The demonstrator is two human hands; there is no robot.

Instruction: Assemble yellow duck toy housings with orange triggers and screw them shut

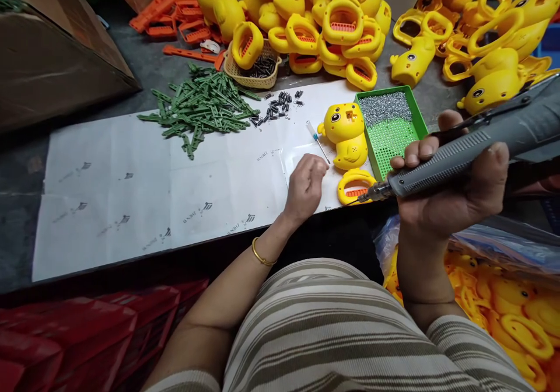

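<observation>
My right hand is wrapped round a grey electric screwdriver, whose bit points left over the handle ring of a yellow duck toy. That toy lies on the white paper, its eye facing up. My left hand is closed just left of the toy, knuckles up; anything between its fingers is hidden. Beside it lies a small screwdriver with a clear and blue handle. Behind the grey tool's tip, a green tray holds many small screws.
Green plastic strips, black springs and a wicker basket lie at the back of the white paper. Yellow shells and orange parts are piled behind. Red crates stand lower left; bagged yellow parts, lower right.
</observation>
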